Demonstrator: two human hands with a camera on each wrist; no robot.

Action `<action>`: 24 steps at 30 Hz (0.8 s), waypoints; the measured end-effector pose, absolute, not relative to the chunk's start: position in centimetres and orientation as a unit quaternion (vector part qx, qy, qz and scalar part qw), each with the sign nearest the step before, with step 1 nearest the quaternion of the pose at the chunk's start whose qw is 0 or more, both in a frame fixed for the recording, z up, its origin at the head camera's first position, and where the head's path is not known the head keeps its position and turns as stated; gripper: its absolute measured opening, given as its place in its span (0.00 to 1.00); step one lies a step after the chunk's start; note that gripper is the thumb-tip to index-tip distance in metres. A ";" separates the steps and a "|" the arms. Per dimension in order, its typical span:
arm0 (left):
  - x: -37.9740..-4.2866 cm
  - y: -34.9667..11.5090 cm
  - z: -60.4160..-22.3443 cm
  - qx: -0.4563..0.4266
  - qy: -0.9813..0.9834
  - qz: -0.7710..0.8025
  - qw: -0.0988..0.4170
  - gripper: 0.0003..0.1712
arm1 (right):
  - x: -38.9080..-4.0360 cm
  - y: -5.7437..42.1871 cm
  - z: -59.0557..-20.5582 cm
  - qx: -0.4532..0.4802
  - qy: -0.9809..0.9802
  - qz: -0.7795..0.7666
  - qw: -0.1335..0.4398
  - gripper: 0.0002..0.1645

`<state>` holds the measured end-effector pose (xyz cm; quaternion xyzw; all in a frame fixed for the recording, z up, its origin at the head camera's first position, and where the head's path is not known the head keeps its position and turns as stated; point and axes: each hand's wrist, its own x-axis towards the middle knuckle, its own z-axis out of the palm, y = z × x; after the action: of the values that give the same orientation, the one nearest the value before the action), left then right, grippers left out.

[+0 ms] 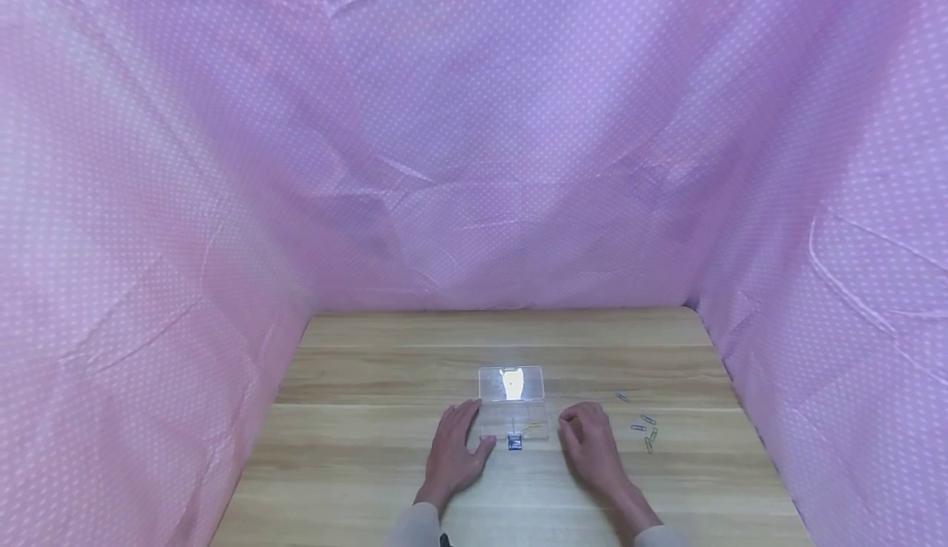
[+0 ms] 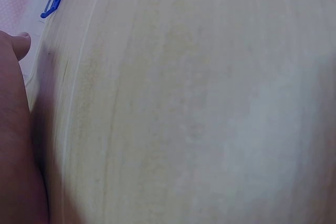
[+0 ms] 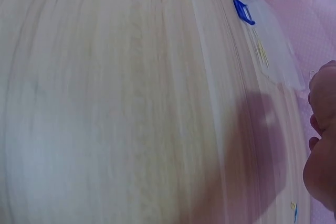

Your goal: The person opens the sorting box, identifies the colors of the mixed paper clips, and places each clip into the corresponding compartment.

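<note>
A clear plastic box [image 1: 492, 424] lies on the table with its transparent lid [image 1: 489, 384] folded back and a blue latch [image 1: 514, 442] at its front. Several yellow paper clips [image 3: 261, 53] lie inside at its right. My left hand [image 1: 453, 454] rests against the box's left side, fingers extended to the rear corner and thumb [image 2: 22, 45] at the front corner. Just right of the box is my right hand [image 1: 592, 447], thumb and fingertips together. They pinch a paper clip, of which only a thin pale loop [image 3: 312, 74] shows past the fingertips.
Several loose paper clips, among them a blue one [image 1: 638, 428] and a green one [image 1: 648, 446], lie right of my right hand. The wooden table [image 1: 370, 382] is enclosed by pink dotted cloth [image 1: 474, 243] at the back and both sides.
</note>
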<state>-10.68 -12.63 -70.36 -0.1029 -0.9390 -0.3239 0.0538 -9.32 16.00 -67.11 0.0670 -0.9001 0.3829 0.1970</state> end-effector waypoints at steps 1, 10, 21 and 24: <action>-10.7 -12.6 -70.4 -0.105 -0.939 -0.323 0.057 0.41 | -9.3 15.8 -67.1 0.071 -0.899 0.382 0.199 0.12; -10.8 -12.7 -70.9 -0.115 -0.941 -0.309 0.080 0.41 | -9.6 14.4 -67.5 0.092 -0.901 0.384 0.182 0.11; -10.8 -12.6 -71.0 -0.110 -0.939 -0.316 0.072 0.41 | -9.6 13.2 -67.7 0.120 -0.901 0.376 0.181 0.10; -10.7 -12.6 -70.9 -0.107 -0.939 -0.322 0.062 0.42 | -9.5 13.0 -67.7 0.112 -0.903 0.382 0.165 0.08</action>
<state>-10.71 -12.60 -70.87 -0.1068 -0.9388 -0.3215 0.0621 -9.51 13.02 -67.74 0.1121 -0.9026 0.3815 0.1647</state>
